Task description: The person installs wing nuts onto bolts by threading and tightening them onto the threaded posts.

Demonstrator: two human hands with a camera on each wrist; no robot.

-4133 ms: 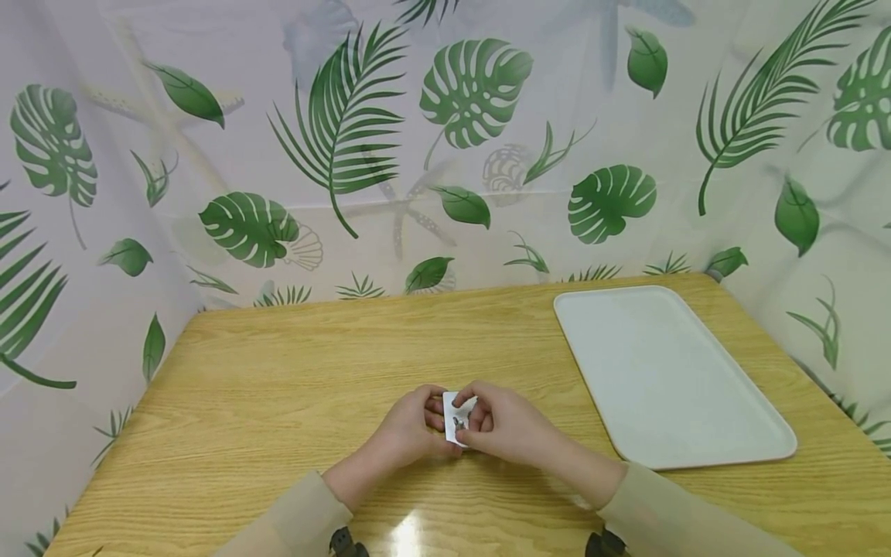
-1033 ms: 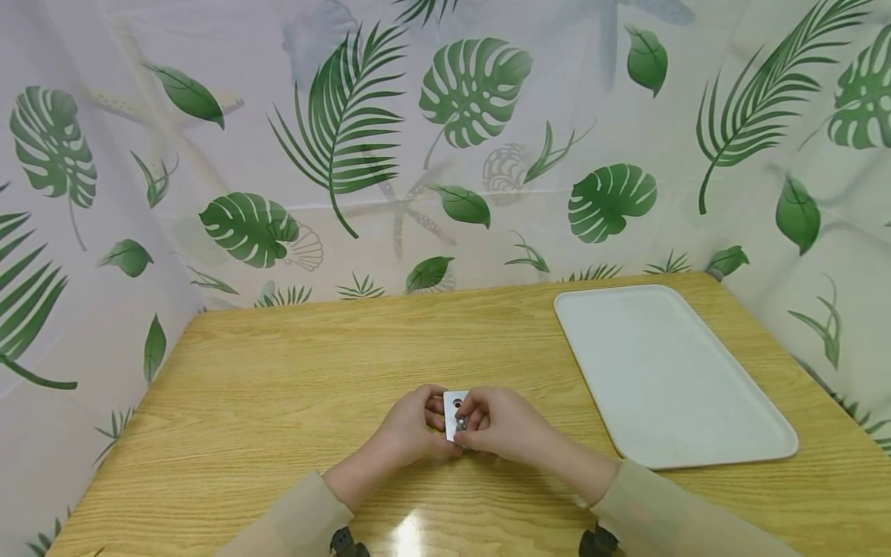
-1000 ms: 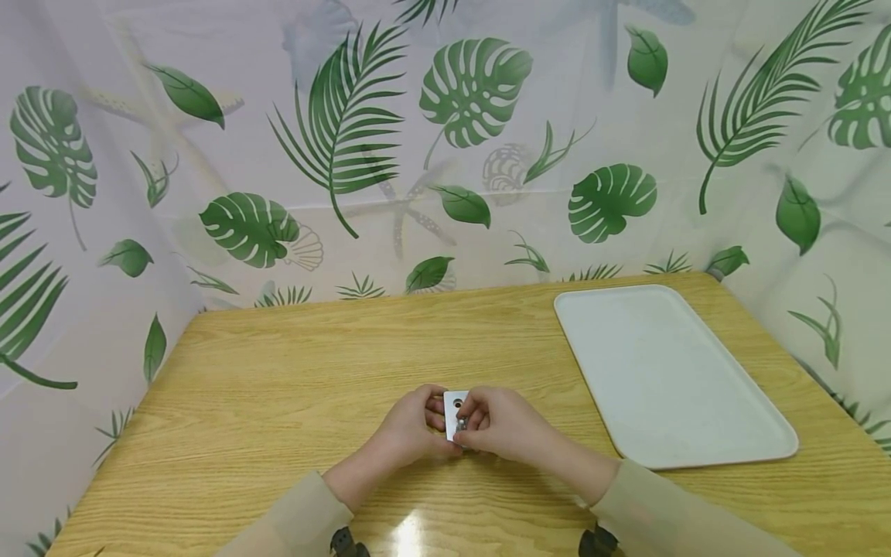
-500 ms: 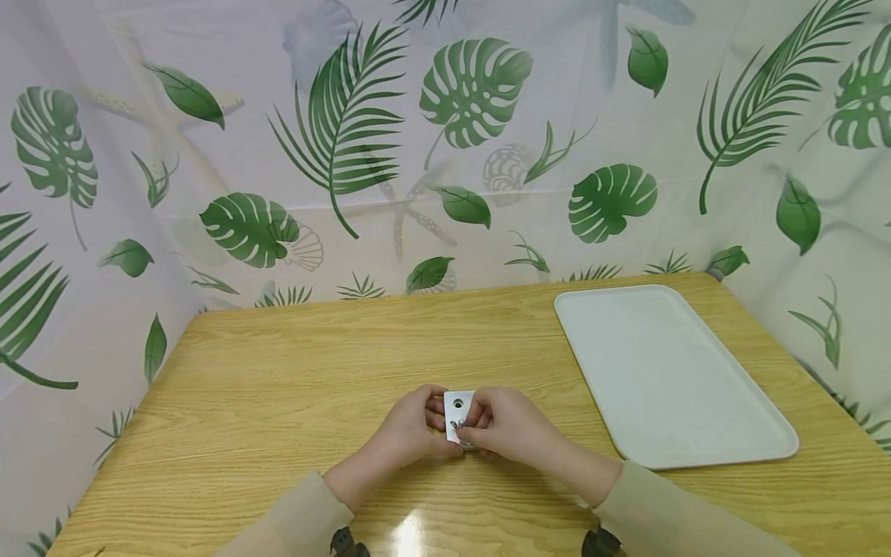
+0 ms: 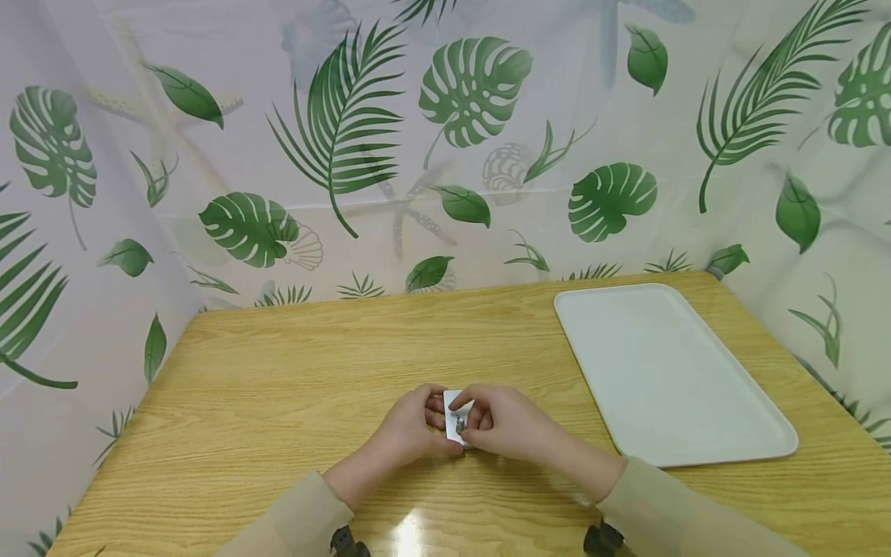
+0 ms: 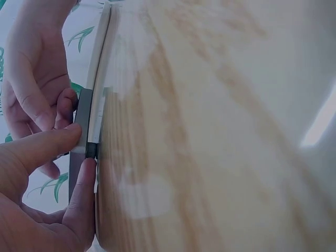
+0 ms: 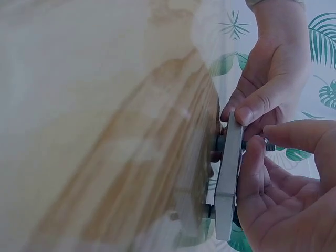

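Just above the table near its front edge, a small pale metal plate [image 5: 450, 422] is gripped at its left edge by my left hand [image 5: 407, 430]. A silver piece resembling a wing nut [image 5: 460, 425] sits on its upper face. My right hand [image 5: 511, 422] curls its fingers round that wing nut, the index finger stretched over the plate's upper part. In the right wrist view the plate [image 7: 228, 181] stands edge-on, a threaded bolt end [image 7: 270, 147] projects beside the fingertips, and dark bolt parts show on the other side. Fingertip contact with the nut is partly hidden.
A white tray [image 5: 685, 371] lies at the right on the wooden table [image 5: 313, 371]. Leaf-patterned cloth [image 5: 390, 155] hangs behind and along both sides.
My right fingers have turned about the wing nut; the index finger has swung forward over the plate, covering the hole seen half a second ago. My left hand keeps its grip in place.
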